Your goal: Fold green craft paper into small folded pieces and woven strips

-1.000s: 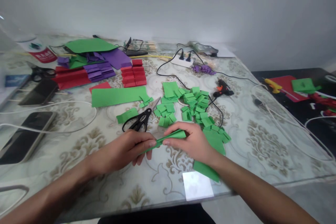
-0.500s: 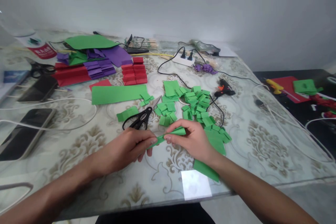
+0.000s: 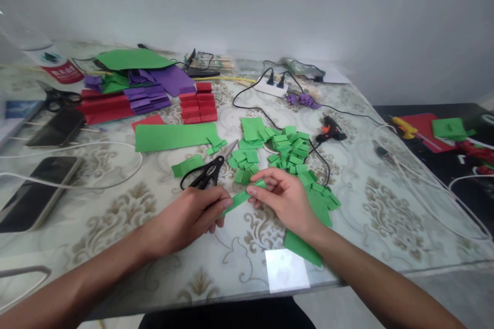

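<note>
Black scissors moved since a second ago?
No. The black scissors still lie between the short green strip and the pile of green pieces.

Plain grey wall point(image 3: 270, 0) behind glass-topped table point(image 3: 116, 247) w/ damask print (glare at front edge).

Home craft table point(image 3: 386, 205); cut paper point(image 3: 287, 151)

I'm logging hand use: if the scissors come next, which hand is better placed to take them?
Left, probably. The scissors lie just beyond the left hand; the right hand sits farther off, and both pinch the green strip.
</note>
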`<state>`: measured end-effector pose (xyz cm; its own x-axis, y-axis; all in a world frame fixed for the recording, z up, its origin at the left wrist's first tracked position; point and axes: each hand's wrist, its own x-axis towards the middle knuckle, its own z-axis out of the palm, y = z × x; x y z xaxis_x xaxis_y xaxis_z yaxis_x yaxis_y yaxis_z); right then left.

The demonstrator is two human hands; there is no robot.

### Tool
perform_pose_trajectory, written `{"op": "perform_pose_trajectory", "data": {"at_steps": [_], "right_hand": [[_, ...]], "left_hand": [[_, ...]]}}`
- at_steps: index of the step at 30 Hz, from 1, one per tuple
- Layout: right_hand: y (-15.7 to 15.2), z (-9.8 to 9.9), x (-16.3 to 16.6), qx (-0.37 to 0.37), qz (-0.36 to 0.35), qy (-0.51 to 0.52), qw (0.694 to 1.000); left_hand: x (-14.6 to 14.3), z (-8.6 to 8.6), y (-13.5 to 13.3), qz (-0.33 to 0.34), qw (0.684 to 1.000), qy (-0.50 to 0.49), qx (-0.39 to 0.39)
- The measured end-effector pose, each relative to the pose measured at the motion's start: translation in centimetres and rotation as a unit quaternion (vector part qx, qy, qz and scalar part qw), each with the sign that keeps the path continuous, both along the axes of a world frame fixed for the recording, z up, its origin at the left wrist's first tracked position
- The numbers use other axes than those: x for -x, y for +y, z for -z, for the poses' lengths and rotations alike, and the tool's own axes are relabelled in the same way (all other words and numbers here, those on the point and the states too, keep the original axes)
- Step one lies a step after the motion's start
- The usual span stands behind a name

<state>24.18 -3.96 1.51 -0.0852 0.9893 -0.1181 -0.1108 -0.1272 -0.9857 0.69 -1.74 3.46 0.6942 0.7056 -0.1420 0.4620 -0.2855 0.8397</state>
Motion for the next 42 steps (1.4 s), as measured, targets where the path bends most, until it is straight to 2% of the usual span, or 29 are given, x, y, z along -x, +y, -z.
{"op": "perform_pose_trajectory", "data": {"at_steps": [7, 11, 20, 32, 36, 42], "right_hand": [[-0.4, 0.1, 0.5, -0.004, -0.014, 0.0, 1.0], [-0.9, 0.2, 1.2, 0.007, -0.032, 0.024, 0.999], [-0.8, 0.2, 1.2, 0.011, 0.025, 0.058, 0.998], [-1.6, 0.3, 1.5, -0.032, -0.013, 0.015, 0.999], [-1.7, 0.3, 1.5, -0.032, -0.029, -0.001, 0.999], [-1.7, 0.5, 1.6, -0.042, -0.037, 0.008, 0.998]], "left_hand": [[-0.3, 0.1, -0.1, -0.001, 0.999, 0.011, -0.03], [-0.4, 0.4, -0.4, -0.002, 1.0, 0.008, -0.018], [-0.4, 0.8, -0.4, -0.018, 1.0, -0.015, -0.018], [-0.5, 0.7, -0.5, -0.052, 0.992, -0.093, 0.065], [-0.6, 0.8, -0.5, -0.045, 0.989, -0.114, 0.081], [-0.5, 0.8, -0.6, -0.064, 0.978, -0.148, 0.129]]}}
